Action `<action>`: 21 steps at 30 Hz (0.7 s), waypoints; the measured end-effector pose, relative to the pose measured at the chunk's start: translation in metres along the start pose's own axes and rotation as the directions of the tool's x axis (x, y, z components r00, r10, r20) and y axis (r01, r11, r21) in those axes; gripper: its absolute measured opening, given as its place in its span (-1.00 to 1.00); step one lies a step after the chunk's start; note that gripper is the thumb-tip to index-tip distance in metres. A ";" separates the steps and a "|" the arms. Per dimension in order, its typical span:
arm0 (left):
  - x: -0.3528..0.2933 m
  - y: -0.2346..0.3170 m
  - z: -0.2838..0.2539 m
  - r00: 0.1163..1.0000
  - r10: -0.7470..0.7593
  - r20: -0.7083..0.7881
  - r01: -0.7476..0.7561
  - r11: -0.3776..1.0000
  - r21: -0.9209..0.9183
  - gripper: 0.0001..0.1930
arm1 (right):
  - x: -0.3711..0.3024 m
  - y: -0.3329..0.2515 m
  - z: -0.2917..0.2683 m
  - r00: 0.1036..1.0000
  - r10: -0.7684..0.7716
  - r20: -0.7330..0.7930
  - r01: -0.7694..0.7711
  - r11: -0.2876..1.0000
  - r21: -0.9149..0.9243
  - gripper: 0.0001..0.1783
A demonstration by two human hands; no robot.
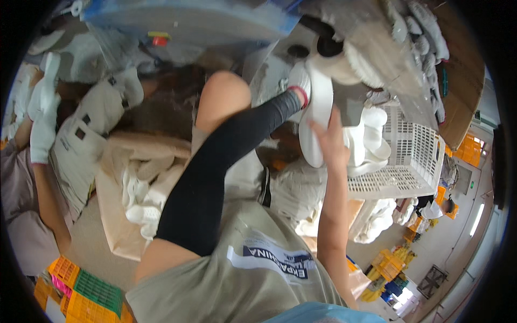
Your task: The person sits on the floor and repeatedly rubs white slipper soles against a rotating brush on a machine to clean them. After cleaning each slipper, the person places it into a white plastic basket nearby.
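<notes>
While the right hand grips the white sole by its edge, thumb on the face, the gloved left hand sits against it on the side away from the white crate; its finger closure is hidden, can't tell. Sole is raised, left of the crate. Probably light, springy, slightly slick, not fragile; best held by the long edges. Count: one sole, maybe two overlapped; one crate; white pieces inside it, several, overlapping, uncountable.
</notes>
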State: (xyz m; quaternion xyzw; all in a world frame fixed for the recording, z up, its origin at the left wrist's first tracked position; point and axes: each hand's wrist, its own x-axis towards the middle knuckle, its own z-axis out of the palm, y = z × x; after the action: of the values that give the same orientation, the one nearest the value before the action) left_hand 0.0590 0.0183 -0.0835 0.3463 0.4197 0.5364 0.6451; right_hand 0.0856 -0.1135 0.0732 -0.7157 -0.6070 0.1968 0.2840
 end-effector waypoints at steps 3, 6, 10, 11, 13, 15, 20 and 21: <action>0.012 0.011 -0.001 0.999 0.007 0.033 -0.010 0.995 0.096 -0.59 | 0.010 -0.004 -0.008 0.999 -0.041 -0.012 0.038 0.982 -0.186 -0.47; -0.010 0.021 0.001 0.993 0.034 0.110 -0.079 0.898 0.434 -0.56 | -0.004 -0.021 -0.024 0.996 0.057 -0.070 -0.073 0.963 -0.259 -0.57; -0.068 0.018 0.000 0.985 -0.115 0.126 0.080 0.963 0.257 -0.52 | -0.092 -0.024 -0.034 0.998 -0.041 -0.042 0.033 0.985 -0.167 -0.56; -0.076 0.016 -0.006 0.990 -0.108 0.092 0.106 0.994 0.025 -0.50 | -0.119 -0.019 -0.030 0.991 0.133 0.000 -0.133 0.991 -0.035 -0.55; -0.081 0.016 -0.028 0.976 -0.182 0.118 0.205 0.952 -0.228 -0.47 | -0.132 0.008 -0.012 0.998 -0.056 -0.022 0.058 0.994 0.097 -0.60; -0.056 0.020 -0.042 0.973 0.091 0.212 -0.214 0.696 0.685 -0.45 | -0.124 0.026 0.003 0.999 0.030 -0.015 -0.026 0.980 0.199 -0.66; -0.036 0.035 -0.069 0.971 0.109 0.211 -0.110 0.994 -0.010 -0.48 | -0.093 -0.007 0.004 0.988 -0.128 -0.088 0.140 0.979 0.147 -0.65; -0.031 0.036 -0.068 0.927 -0.051 0.370 0.296 0.706 -0.644 -0.50 | -0.090 -0.017 0.000 0.970 -0.187 -0.155 0.217 0.953 0.211 -0.60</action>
State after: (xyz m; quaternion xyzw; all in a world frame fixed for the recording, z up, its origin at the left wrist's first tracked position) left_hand -0.0194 -0.0058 -0.0739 0.1232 0.1088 0.5248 0.8352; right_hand 0.0562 -0.2004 0.0785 -0.6242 -0.6304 0.1865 0.4222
